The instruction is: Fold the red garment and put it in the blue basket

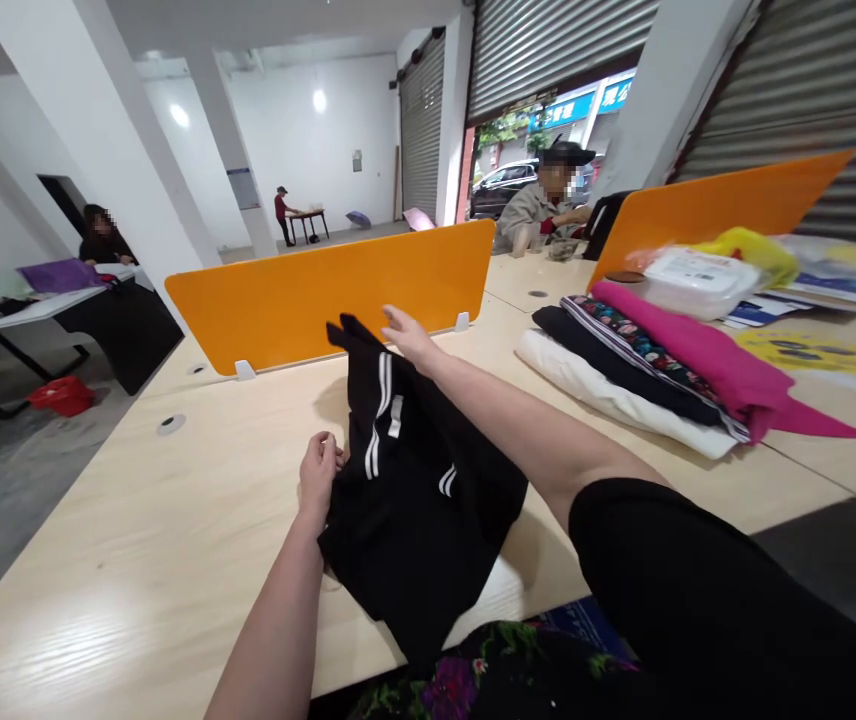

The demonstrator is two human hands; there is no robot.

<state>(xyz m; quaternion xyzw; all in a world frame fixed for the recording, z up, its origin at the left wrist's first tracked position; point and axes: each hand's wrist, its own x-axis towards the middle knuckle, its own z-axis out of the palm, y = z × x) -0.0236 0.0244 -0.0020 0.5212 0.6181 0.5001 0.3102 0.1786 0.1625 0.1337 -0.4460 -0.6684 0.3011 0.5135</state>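
floral fabric, dark with purple and green print, at the bottom edge closest to the camera, just under the table's near rim. black garment with white stripes, lying crumpled on the pale wooden table, its lower part hanging over the near edge, its upper end lifted toward the orange divider. left hand: fingers curled and clenched on the garment's left edge, roughly at mid-height. right hand: arm stretched forward, black sleeve at the upper arm; it meets the garment's raised far end, fingers partly extended; whether they pinch the cloth or only rest on it cannot be told.

to the right, on the same table: stack of folded cloth, white at the bottom, then black, a patterned piece, and magenta on top with one corner trailing out to the right. behind the stack, white plastic packet, yellow bag and printed papers. second orange divider stands behind these. a seated person in a dark cap at the far end; another person at a table on the left; a third, standing, deep in the room.
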